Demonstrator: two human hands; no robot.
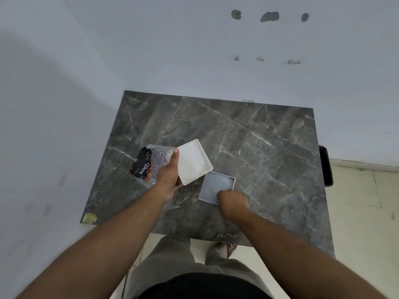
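Note:
My left hand grips a white square box half by its left edge, thumb along the rim, and holds it tilted above the table with its hollow side up. A second, greyer square box half lies flat on the dark marble table just to the right. My right hand holds that half at its near right corner, fingers curled over the rim. A clear plastic packet with a black and red item printed "Dove" lies to the left, partly behind my left hand.
The table stands in a corner, with white walls at the back and the left. A black object sits off the table's right edge. Pale floor tiles lie to the right. My sandalled foot shows under the near edge.

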